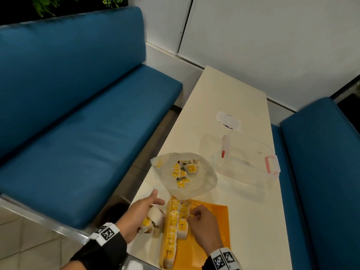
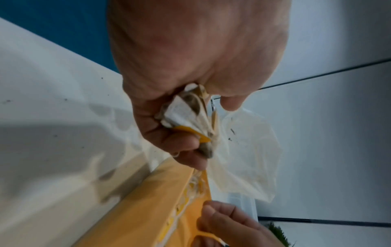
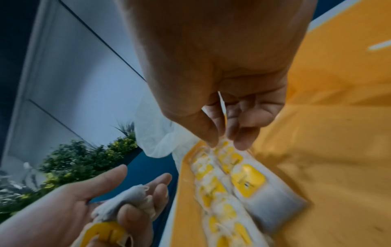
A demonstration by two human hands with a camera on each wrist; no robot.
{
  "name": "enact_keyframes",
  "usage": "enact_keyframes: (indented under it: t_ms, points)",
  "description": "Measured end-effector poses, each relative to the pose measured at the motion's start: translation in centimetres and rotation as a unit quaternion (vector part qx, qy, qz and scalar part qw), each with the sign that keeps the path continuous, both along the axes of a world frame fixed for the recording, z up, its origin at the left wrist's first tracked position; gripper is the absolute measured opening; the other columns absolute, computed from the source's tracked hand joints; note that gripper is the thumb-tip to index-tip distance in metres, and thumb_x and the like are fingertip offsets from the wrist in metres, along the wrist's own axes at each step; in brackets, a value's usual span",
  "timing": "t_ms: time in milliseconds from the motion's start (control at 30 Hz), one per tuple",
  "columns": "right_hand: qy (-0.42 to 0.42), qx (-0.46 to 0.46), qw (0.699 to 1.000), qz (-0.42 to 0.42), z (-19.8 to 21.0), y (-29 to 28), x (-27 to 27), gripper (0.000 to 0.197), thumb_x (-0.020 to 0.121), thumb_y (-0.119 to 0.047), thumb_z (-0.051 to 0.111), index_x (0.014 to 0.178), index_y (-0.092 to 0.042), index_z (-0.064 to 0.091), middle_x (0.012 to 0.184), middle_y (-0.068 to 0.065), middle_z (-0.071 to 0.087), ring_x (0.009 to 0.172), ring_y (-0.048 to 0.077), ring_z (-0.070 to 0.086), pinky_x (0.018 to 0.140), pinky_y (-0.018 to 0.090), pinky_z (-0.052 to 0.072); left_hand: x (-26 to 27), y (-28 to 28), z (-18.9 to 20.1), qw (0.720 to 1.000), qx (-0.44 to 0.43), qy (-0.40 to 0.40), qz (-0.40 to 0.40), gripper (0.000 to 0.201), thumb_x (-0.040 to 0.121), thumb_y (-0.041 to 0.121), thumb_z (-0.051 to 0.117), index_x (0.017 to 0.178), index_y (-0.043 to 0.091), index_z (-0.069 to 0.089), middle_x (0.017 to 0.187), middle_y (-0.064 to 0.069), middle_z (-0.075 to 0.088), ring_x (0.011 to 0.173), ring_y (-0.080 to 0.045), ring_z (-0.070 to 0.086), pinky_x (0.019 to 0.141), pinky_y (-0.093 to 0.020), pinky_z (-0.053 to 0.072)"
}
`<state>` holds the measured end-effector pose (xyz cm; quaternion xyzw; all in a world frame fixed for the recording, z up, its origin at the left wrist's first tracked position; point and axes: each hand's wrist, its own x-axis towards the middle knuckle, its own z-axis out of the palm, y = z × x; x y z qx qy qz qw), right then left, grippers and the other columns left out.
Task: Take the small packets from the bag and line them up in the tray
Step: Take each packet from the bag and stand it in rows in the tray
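Yellow tray [image 1: 212, 227] at the table's near edge: the right hand [image 1: 202, 224] pinches a packet [image 3: 224, 145] in its second row, while the left hand [image 1: 140, 213], just left, clutches several packets [image 1: 153, 218] (thumb extended). Beyond the tray lies the open bag [image 1: 202, 184].

Dim indoor light; wrist views blurred, warped.

Tray [image 1: 212, 227] right half bare, open from above. Left edge filled by packet rows [image 1: 176, 219]. Bag [image 1: 196, 184] overhangs tray's far end. Clear box [image 1: 245, 158] flanks bag's right.
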<state>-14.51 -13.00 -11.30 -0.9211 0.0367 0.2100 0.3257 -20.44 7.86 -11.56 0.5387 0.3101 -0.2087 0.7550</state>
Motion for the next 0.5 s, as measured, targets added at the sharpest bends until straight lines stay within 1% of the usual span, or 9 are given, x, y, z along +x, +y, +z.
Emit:
enact_keyframes:
  t_ms: [33,67,133,200,300,333,400,433,500]
  points:
    - [-0.020,0.015,0.999,0.021,0.9,0.3,0.1,0.011,0.086,-0.018,0.068,0.090,-0.026,0.063,0.084,-0.006,0.066,0.078,0.007,0.062,0.067,0.020,0.049,0.1,0.3,0.4,0.999,-0.038,0.000,0.015,0.058,0.101,0.062,0.040,0.117,0.015,0.070,0.107,-0.022,0.075,0.075,-0.025,0.065,0.057,-0.028,0.047]
    - [-0.038,0.039,0.998,0.043,1.9,0.8,0.1,0.013,0.086,-0.018,0.070,0.091,-0.029,0.063,0.087,-0.006,0.066,0.078,0.005,0.061,0.067,0.016,0.047,0.2,0.4,0.7,0.998,-0.054,-0.004,0.020,0.060,0.102,0.062,0.038,0.118,0.012,0.068,0.109,-0.027,0.073,0.069,-0.026,0.064,0.052,-0.026,0.045]
    - [-0.052,0.094,0.990,0.090,3.8,1.9,-0.1,0.019,0.083,-0.020,0.075,0.094,-0.032,0.066,0.091,-0.006,0.065,0.076,0.005,0.059,0.067,0.014,0.048,0.4,0.4,1.3,0.998,-0.064,-0.016,0.021,0.063,0.103,0.060,0.034,0.119,0.010,0.067,0.110,-0.028,0.072,0.067,-0.026,0.066,0.050,-0.025,0.047]
    - [-0.047,0.142,0.978,0.144,5.5,3.0,-0.6,0.025,0.079,-0.025,0.080,0.099,-0.035,0.067,0.098,-0.008,0.063,0.075,0.006,0.059,0.067,0.014,0.048,0.7,0.4,1.4,0.997,-0.071,-0.026,0.025,0.064,0.103,0.060,0.034,0.118,0.009,0.069,0.105,-0.025,0.074,0.073,-0.029,0.067,0.055,-0.027,0.049]
    - [-0.075,0.152,0.961,0.216,6.3,4.3,-1.3,0.031,0.074,-0.032,0.082,0.103,-0.034,0.068,0.099,-0.012,0.060,0.079,0.009,0.063,0.066,0.011,0.044,1.0,0.1,1.0,0.995,-0.080,-0.048,0.026,0.069,0.102,0.063,0.033,0.115,0.007,0.072,0.103,-0.022,0.073,0.084,-0.030,0.068,0.067,-0.033,0.051]
    - [-0.083,0.147,0.959,0.225,6.3,4.7,-1.4,0.032,0.074,-0.033,0.082,0.103,-0.033,0.068,0.099,-0.013,0.060,0.080,0.010,0.063,0.067,0.010,0.044,1.1,0.0,1.0,0.995,-0.077,-0.051,0.027,0.070,0.103,0.062,0.032,0.113,0.007,0.073,0.101,-0.021,0.074,0.083,-0.028,0.069,0.068,-0.033,0.051]
    - [-0.091,0.132,0.960,0.228,5.7,5.2,-1.5,0.034,0.072,-0.035,0.083,0.102,-0.032,0.067,0.098,-0.013,0.059,0.080,0.011,0.062,0.071,0.012,0.047,1.2,-0.5,1.5,0.996,-0.068,-0.052,0.027,0.068,0.104,0.062,0.031,0.108,0.008,0.073,0.093,-0.015,0.074,0.074,-0.022,0.069,0.063,-0.029,0.050]
    - [-0.090,0.124,0.962,0.228,5.5,5.3,-1.5,0.034,0.071,-0.035,0.083,0.101,-0.033,0.066,0.098,-0.014,0.059,0.081,0.010,0.061,0.073,0.014,0.048,1.2,-0.7,1.7,0.996,-0.066,-0.055,0.026,0.067,0.104,0.061,0.031,0.108,0.009,0.073,0.092,-0.013,0.075,0.074,-0.021,0.070,0.062,-0.029,0.051]
    - [-0.084,0.112,0.965,0.220,5.2,5.4,-1.3,0.032,0.071,-0.034,0.083,0.097,-0.036,0.064,0.098,-0.014,0.059,0.081,0.006,0.059,0.074,0.014,0.049,1.3,-0.8,1.8,0.996,-0.058,-0.062,0.019,0.066,0.104,0.061,0.030,0.109,0.011,0.073,0.100,-0.013,0.078,0.087,-0.025,0.075,0.071,-0.033,0.055]
